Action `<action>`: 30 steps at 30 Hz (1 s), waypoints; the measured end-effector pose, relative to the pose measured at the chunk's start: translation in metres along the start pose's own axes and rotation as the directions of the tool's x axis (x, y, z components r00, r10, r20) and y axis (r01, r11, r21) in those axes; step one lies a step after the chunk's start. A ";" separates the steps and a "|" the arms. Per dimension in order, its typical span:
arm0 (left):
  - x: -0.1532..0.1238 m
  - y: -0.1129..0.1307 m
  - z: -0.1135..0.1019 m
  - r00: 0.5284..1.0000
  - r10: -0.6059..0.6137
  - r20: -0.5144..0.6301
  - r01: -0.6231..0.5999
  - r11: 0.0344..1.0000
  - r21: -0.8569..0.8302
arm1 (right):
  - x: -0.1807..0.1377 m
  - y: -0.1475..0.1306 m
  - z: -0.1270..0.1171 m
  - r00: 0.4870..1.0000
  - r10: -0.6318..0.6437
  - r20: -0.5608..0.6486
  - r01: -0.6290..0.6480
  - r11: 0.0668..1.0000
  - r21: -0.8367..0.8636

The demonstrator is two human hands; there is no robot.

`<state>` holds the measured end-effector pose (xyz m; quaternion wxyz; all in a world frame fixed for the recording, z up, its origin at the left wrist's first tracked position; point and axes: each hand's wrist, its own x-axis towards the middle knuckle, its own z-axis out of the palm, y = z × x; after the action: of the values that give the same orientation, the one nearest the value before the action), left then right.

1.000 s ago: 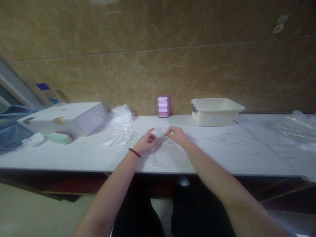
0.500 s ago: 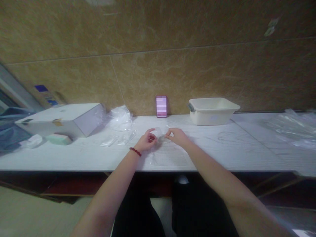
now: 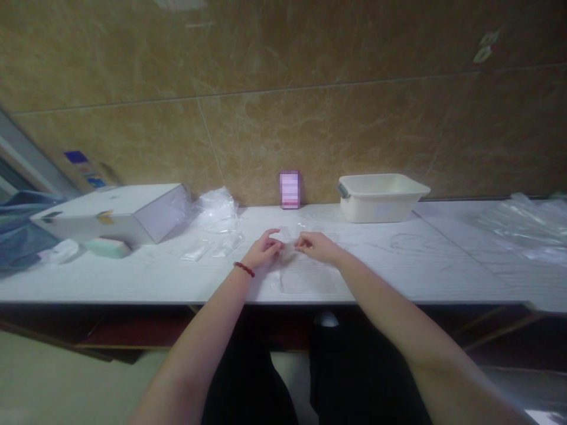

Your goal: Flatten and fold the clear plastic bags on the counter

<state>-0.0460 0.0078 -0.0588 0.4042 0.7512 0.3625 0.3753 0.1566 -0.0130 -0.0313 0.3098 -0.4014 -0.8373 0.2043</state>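
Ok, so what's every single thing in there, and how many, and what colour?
wall: one, brown, behind
wall markings: several, blue and pale, far left
pale wall mark: one, whitish, upper right
table: one, white, across the middle
box: one, white, left
dark bundle: one, bluish, far left
crumpled thing: one, white, before the box
block: one, pale green, before the box
plastic heap: one, clear, right of the box
flat packets: about two, clear, left of the hands
screen: one, pinkish, against the wall
tub: one, cream, right
plastic pile: one, clear, far right
plastic: count unclear, clear, by the hands
bracelet: one, red, left wrist
trousers: one pair, black, bottom
left grip, right grip: two, bare, centre
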 end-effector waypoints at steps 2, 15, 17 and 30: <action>0.000 -0.002 -0.004 0.999 -0.022 -0.029 0.024 0.998 0.066 | -0.002 0.001 -0.001 0.999 0.026 0.031 -0.025 0.999 -0.035; -0.004 -0.002 -0.008 0.975 0.155 0.160 -0.220 0.790 0.572 | -0.005 0.012 0.000 0.993 0.097 0.067 -0.088 0.988 -0.126; -0.008 -0.001 -0.008 0.982 0.127 0.141 -0.186 0.790 0.585 | -0.006 0.013 0.000 0.991 0.107 0.080 -0.095 0.985 -0.145; -0.018 -0.004 -0.015 0.979 0.039 0.200 -0.154 0.783 0.602 | -0.008 0.007 -0.001 0.983 0.134 0.126 -0.109 0.976 -0.187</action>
<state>-0.0682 -0.0003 -0.0609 0.1486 0.8896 0.3885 0.1889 0.1651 -0.0153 -0.0377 0.2008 -0.4633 -0.8455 0.1738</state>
